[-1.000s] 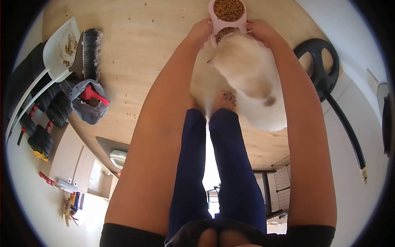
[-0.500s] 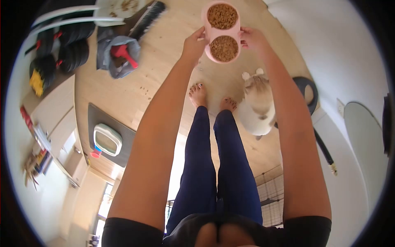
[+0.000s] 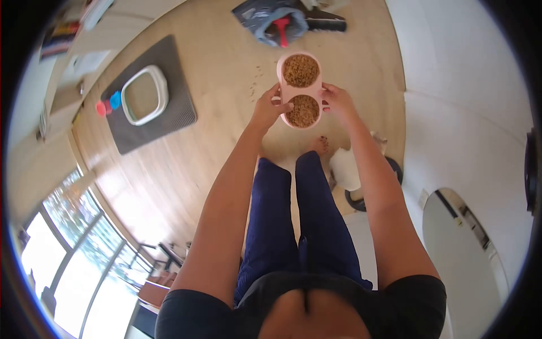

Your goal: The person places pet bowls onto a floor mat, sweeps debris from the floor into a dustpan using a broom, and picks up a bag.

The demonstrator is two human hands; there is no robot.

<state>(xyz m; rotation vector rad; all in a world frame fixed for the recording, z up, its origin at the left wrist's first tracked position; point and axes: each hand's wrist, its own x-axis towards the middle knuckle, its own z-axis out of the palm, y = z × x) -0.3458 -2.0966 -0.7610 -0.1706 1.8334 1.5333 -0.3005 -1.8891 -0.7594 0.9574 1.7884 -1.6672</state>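
Note:
A pink double pet bowl point(image 3: 300, 90) is held out in front of me above the floor, its two rounds filled with brown kibble point(image 3: 301, 70). On its left side my left hand point(image 3: 267, 106) grips the edge, the thumb lying over the rim of the nearer round. My right hand point(image 3: 337, 101) is closed on the opposite edge, with its fingers partly hidden beneath. Below my right forearm a pale cat point(image 3: 345, 168) is on the floor, partly covered by the arm.
A grey bag with a red scoop point(image 3: 282, 31) and a black brush point(image 3: 326, 22) lie ahead. To the left, a white litter tray point(image 3: 164, 96) sits on a dark mat point(image 3: 179, 107). An oval mirror point(image 3: 460, 254) is by the right wall point(image 3: 463, 141).
My view has turned, so the mat and tray appear higher and the bag shifts right. The bowl, still in both hands, sits lower in view. My left thumb now rests over its rim.

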